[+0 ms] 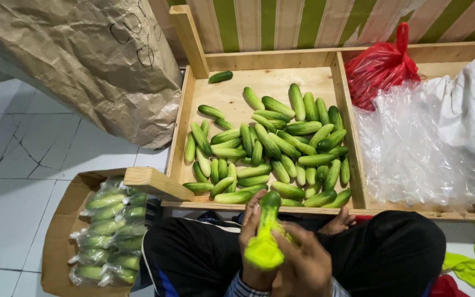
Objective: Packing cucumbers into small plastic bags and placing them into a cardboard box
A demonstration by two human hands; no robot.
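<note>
Holding a cucumber [269, 212] upright over my lap, I had my left hand [253, 231] wrapped round its lower half and my right hand [303, 264] closed over the bright yellow-green net sleeve [262, 250] bunched at its bottom end. Both grips were snug, fingers curled close, with the dark green tip poking out at twelve o'clock toward the tray. I judged the cucumber firm and fairly light, its skin smooth and a little slippery, so the middle of the body was the safest place to grasp; the ends would bruise or snap under a hard squeeze. The sleeve looked soft and stretchy, best taken by its rim.

Beyond my hands, at twelve o'clock, lay the wooden tray [189, 104] with a loose heap of cucumbers [270, 148] filling its near half, and one stray cucumber [220, 77] apart at the far edge. At about two o'clock sat crumpled clear plastic [408, 143] and a knotted red bag [377, 66] in the next compartment. At nine o'clock, beside my knee, a cardboard box [56, 231] held wrapped packs of cucumbers [108, 231]. A big brown paper sack [78, 60] stood at ten o'clock on the tiled floor [12, 165].
</note>
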